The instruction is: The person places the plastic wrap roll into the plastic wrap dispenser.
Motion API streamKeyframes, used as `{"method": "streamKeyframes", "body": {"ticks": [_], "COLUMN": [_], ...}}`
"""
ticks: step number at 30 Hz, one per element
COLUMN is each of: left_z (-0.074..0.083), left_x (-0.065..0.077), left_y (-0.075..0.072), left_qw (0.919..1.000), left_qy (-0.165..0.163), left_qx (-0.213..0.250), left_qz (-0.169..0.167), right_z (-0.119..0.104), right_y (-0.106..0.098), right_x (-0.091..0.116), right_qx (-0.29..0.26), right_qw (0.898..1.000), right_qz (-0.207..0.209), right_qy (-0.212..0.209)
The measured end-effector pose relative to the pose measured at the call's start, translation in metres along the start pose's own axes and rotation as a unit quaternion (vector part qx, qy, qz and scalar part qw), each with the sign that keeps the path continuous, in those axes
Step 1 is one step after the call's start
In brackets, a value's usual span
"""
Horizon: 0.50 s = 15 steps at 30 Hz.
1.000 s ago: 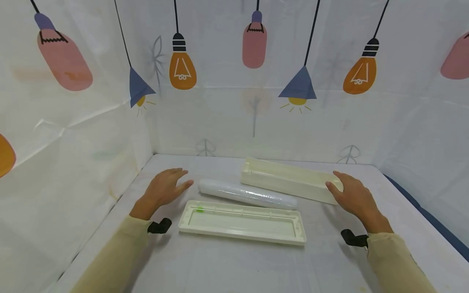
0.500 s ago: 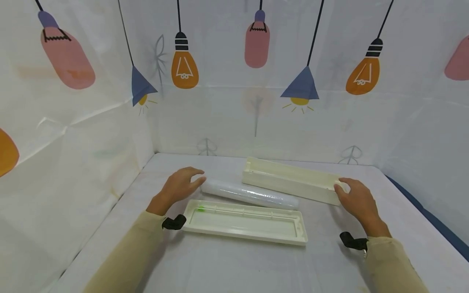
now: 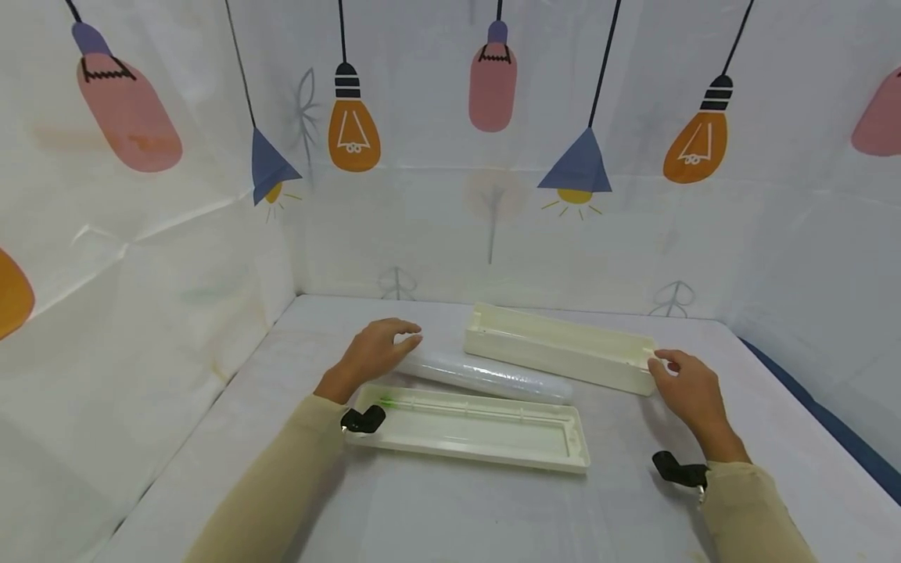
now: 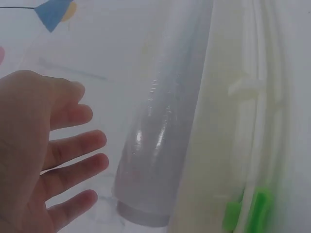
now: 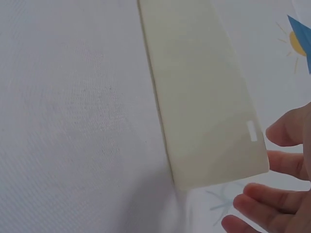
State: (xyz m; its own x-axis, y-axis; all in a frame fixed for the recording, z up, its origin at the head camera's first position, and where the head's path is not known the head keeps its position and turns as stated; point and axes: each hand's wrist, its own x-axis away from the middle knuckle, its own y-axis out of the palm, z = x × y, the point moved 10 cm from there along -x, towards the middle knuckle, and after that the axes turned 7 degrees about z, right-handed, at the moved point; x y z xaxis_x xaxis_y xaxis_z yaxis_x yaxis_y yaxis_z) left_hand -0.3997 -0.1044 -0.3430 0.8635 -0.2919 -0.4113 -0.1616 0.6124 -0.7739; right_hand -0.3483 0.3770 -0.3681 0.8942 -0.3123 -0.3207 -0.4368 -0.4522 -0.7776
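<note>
A roll of clear plastic wrap (image 3: pixel 493 375) lies on the table between two cream plastic parts. My left hand (image 3: pixel 373 349) hovers over the roll's left end, fingers spread and loosely bent; in the left wrist view a gap separates the fingertips (image 4: pixel 99 138) from the roll (image 4: pixel 155 145). Behind the roll sits a long, open-topped cream box (image 3: pixel 556 352). At its right end is my right hand (image 3: pixel 693 391), thumb and forefinger at the box's corner with no firm grip visible. Nearest me lies the shallow cream lid (image 3: pixel 472 430), inner side up, a green slider (image 4: pixel 260 208) near its left end.
A white cloth covers the table (image 3: pixel 493 516). White sheets printed with hanging lamps (image 3: pixel 577 164) enclose it at the back and both sides. Black wrist cameras (image 3: pixel 364 420) are strapped at both wrists, the left one over the lid's left end.
My left hand has moved right, from beside the roll to above its left end. The right hand has drawn back slightly toward the box's end corner. Box, roll and lid stay put.
</note>
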Motion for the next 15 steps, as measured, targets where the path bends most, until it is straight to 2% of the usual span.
{"method": "streamKeyframes", "body": {"ticks": [6,12,15], "left_z": [0.003,0.010,0.011], "left_x": [-0.013,-0.027,-0.036], "left_y": [0.014,0.029,0.037], "left_qw": [0.9989,0.9938,0.9917], "left_qy": [0.004,-0.023,-0.036], "left_qx": [0.047,0.109,0.123], "left_qz": [0.005,-0.009,-0.012], "right_z": [0.009,0.013,0.015], "right_y": [0.005,0.007,0.011], "right_x": [-0.001,0.000,0.001], "right_qx": [-0.034,-0.054,-0.061], "right_qw": [0.999,0.997,0.996], "right_qz": [-0.011,-0.009,-0.018], "right_qy": [0.038,0.056,0.069]}}
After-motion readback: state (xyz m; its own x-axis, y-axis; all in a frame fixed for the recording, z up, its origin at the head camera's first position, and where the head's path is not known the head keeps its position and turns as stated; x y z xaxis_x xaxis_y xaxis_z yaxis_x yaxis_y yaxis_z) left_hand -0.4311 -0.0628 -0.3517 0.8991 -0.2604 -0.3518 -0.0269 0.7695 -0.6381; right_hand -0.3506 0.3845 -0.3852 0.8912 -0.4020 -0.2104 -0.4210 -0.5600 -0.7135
